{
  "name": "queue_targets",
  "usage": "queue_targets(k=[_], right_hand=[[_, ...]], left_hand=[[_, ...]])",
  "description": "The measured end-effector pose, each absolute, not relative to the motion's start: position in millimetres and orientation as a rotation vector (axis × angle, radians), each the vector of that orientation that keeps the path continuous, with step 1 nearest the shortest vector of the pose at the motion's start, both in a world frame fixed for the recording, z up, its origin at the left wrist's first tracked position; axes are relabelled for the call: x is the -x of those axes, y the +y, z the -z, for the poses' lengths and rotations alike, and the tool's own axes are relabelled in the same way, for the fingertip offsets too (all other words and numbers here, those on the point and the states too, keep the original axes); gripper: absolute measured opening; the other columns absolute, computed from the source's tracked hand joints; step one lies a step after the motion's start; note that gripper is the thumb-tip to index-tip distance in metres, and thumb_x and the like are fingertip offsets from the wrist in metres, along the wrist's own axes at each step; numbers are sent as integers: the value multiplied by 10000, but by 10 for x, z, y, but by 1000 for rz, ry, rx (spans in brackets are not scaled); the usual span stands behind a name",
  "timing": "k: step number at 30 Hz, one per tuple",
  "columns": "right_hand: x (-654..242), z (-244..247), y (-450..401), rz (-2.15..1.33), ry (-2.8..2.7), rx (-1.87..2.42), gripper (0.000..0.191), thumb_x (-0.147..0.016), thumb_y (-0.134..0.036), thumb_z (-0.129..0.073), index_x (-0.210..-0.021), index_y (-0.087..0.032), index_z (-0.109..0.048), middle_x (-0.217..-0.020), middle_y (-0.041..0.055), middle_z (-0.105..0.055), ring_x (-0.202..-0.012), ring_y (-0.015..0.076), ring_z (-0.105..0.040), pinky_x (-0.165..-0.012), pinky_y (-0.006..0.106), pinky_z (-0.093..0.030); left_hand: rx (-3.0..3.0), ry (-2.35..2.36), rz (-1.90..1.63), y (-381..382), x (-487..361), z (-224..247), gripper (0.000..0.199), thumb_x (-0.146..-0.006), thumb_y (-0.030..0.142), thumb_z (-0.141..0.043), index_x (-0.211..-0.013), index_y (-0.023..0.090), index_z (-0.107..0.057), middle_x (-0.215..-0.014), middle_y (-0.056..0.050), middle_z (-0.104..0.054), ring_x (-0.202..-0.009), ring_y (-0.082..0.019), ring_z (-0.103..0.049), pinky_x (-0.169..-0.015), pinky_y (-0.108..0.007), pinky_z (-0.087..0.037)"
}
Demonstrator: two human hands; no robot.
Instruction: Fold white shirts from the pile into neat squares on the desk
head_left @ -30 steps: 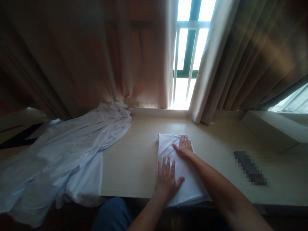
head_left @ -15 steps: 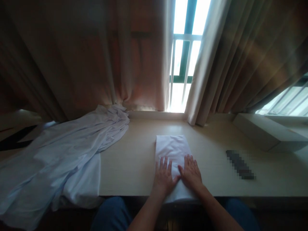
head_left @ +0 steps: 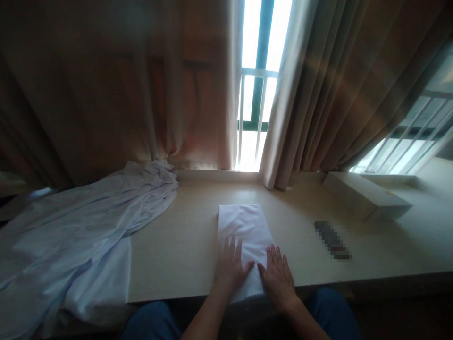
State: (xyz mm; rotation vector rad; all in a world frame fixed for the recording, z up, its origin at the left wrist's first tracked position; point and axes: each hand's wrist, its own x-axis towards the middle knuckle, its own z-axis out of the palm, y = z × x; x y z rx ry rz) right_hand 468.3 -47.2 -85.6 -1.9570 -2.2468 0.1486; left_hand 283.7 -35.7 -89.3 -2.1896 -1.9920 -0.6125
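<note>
A white cloth (head_left: 242, 222), folded into a long flat rectangle, lies at the front of the pale desk (head_left: 170, 255), its near end reaching the desk's edge. Flat on its left side rests my left hand (head_left: 230, 267), fingers stretched forward and thumb pointing inward. My right hand (head_left: 278, 274) lies open along the cloth's right edge, its thumb on the fabric. Both thumbs come close together over the middle. The cloth shows light creases beyond my fingertips.
A large heap of loose white fabric (head_left: 95, 226) covers the left and hangs over the front edge. A pixelated dark object (head_left: 331, 240) lies to the right, before a white box (head_left: 368, 196). Curtains (head_left: 198, 108) and a window (head_left: 256, 85) stand behind.
The view has turned slightly right, so everything sits further left. My hands stay flat on the folded cloth; the right one has slid a little toward me and its right edge.
</note>
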Motion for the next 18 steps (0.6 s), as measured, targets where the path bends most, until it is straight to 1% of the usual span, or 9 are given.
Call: queue_targets(k=[7, 14, 16, 18], right_hand=[[-4488, 814, 123, -135, -2269, 1947, 735, -950, -555, -198, -1503, -74, -254, -1574, 114, -143, -1461, 261, -44, -1174, 445, -29], [-4185, 708, 961, -256, -2239, 1981, 770, -938, -559, -266, -1502, -35, -221, -1572, 161, -133, -1457, 271, -53, -1164, 437, -34], [-4136, 692, 1064, -246, -2198, 1983, 759, -940, -548, -271, -1501, -38, -224, -1570, 164, -149, -1456, 266, -60, -1163, 432, -27], [-4117, 702, 1076, -173, -2156, 1945, 721, -949, -517, -276, -1491, -41, -255, -1558, 170, -200, -1452, 263, -92, -1164, 427, -14]], left_hand=[[2183, -2003, 596, -339, -2830, 948, 817, -784, 720, -440, -1434, 226, -422, -1548, -96, -286, -1450, -330, -112, -1163, -544, -92], [2208, -2020, 540, -349, -2839, 915, 824, -791, 706, -437, -1459, 226, -379, -1559, -90, -260, -1451, -347, -80, -1155, -581, -66], [2214, -2030, 518, -349, -2844, 894, 832, -785, 710, -441, -1461, 229, -375, -1558, -90, -262, -1452, -351, -72, -1154, -585, -63], [2222, -2035, 504, -347, -2846, 882, 843, -784, 723, -422, -1465, 229, -367, -1560, -88, -255, -1453, -349, -66, -1156, -582, -61]])
